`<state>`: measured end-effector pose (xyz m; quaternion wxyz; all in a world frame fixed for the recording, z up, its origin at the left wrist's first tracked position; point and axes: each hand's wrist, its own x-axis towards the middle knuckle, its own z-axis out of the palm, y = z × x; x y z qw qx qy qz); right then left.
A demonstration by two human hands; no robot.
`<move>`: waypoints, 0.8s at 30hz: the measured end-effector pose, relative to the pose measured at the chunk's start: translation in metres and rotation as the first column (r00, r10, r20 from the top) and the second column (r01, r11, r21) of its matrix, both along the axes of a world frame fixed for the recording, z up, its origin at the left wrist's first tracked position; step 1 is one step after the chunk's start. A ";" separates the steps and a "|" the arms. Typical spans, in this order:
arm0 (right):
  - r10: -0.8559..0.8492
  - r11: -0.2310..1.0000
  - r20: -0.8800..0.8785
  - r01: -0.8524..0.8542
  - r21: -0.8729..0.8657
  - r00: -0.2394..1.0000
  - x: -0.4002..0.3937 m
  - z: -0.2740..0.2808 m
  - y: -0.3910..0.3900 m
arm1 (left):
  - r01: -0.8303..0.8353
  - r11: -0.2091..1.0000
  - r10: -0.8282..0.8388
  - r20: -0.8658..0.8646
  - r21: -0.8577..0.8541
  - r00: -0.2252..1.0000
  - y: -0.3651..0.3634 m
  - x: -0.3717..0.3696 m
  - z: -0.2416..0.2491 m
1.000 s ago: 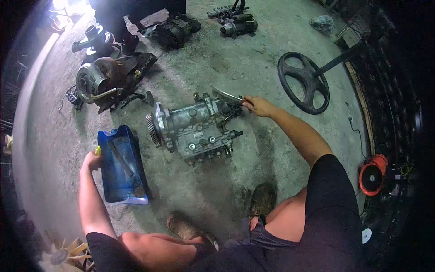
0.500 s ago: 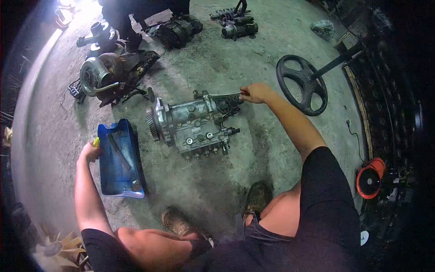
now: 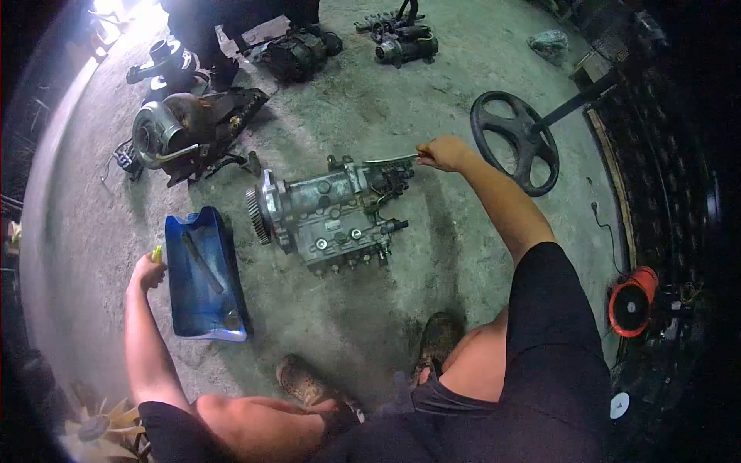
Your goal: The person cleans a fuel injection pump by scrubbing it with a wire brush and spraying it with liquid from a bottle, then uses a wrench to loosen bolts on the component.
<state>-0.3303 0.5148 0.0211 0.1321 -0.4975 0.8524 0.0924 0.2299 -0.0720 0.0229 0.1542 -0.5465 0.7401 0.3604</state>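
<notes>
My right hand (image 3: pixel 442 153) is closed around one end of a long, thin silver tool (image 3: pixel 390 160). Its other end reaches left over the top edge of a grey metal fuel injection pump (image 3: pixel 328 216), which lies on the floor with a toothed gear (image 3: pixel 257 216) at its left end. At the left, my left hand (image 3: pixel 150 272) is closed on a small yellow-green object (image 3: pixel 157 254), mostly hidden by the fingers. Beside that hand sits a blue plastic tray (image 3: pixel 176 285) holding a dark bar (image 3: pixel 202 262) and a small round piece (image 3: pixel 232 319).
A turbocharger (image 3: pixel 166 131) and other engine parts (image 3: pixel 297 55) lie beyond the pump, near a person's dark legs (image 3: pixel 197 38). A black steering wheel (image 3: pixel 515 141) on its column is at right, with an orange round device (image 3: pixel 633 302) nearer. A fan (image 3: pixel 94 427) stands at lower left.
My right hand has shifted slightly right and up, drawing the silver tool rightward along the pump's top edge. My left hand is a little lower and farther left from the tray.
</notes>
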 end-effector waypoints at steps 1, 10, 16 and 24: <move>0.009 1.000 -0.004 -0.009 0.009 1.000 0.009 0.003 -0.007 | 0.020 1.000 -0.020 0.031 -0.022 0.999 0.003 0.002 0.001; -0.130 0.991 -0.025 0.131 0.025 0.991 0.036 0.031 -0.012 | 0.244 0.945 -0.194 0.230 -0.216 0.954 0.004 -0.014 -0.006; -0.109 0.994 -0.047 0.110 0.020 0.993 0.036 0.019 0.001 | 0.131 0.990 -0.128 0.057 -0.047 0.990 0.020 -0.021 0.002; -0.097 0.994 -0.093 0.100 0.031 0.991 0.040 0.028 -0.005 | 0.082 0.995 -0.079 0.059 -0.065 0.995 0.010 -0.011 0.005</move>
